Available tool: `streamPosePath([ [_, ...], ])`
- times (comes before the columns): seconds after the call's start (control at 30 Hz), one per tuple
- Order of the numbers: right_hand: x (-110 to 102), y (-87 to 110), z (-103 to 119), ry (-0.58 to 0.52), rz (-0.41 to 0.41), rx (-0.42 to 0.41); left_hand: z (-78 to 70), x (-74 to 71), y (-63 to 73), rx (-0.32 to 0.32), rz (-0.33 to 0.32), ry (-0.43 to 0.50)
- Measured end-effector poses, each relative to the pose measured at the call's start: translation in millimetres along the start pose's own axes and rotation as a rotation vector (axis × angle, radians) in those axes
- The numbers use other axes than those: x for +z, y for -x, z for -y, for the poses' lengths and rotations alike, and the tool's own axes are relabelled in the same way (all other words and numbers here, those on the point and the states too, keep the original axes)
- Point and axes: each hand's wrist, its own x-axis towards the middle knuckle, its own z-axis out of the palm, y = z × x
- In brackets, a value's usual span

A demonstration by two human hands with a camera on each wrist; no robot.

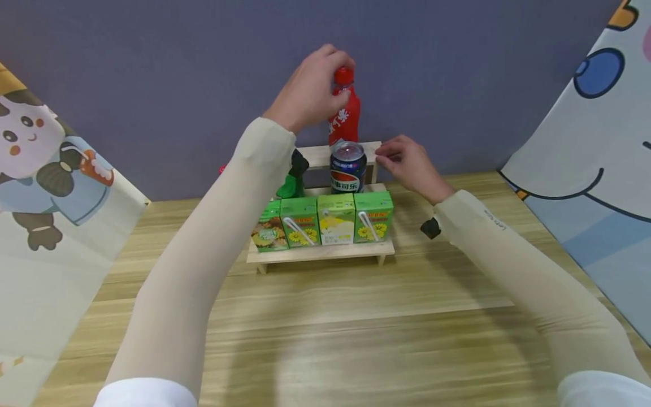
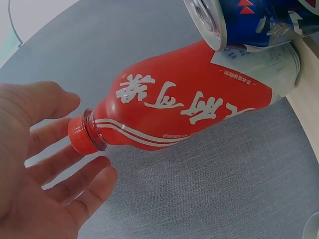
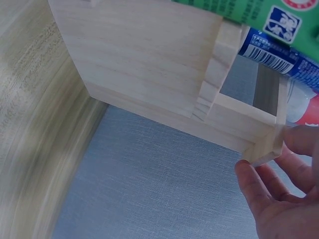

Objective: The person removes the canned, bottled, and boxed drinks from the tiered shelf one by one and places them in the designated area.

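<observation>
A red bottle (image 1: 344, 116) with a red cap stands upright on the top tier of a wooden stepped rack (image 1: 320, 255). My left hand (image 1: 317, 85) is at its cap; in the left wrist view the fingers (image 2: 94, 184) spread loosely around the cap, the thumb apart from it. My right hand (image 1: 409, 167) is at the right end of the top tier. In the right wrist view its thumb and fingertips (image 3: 246, 172) hold that wooden end. A dark blue cola can (image 1: 348, 169) stands on the middle tier, just in front of the bottle.
Several green drink cartons (image 1: 300, 226) line the lowest tier. A green container (image 1: 289, 186) on the middle tier is partly hidden by the left arm. Behind the rack rises a grey-blue wall panel (image 1: 178, 102); printed panels (image 1: 585, 141) flank the wooden table (image 1: 356, 350).
</observation>
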Motion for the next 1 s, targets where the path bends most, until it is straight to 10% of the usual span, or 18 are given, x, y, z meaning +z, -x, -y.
streamPosePath([
  [1.0,-4.0,-1.3,-1.3,-0.011,0.012,0.029,10.1,0.1,2.2,-0.002,-0.025,0.089],
])
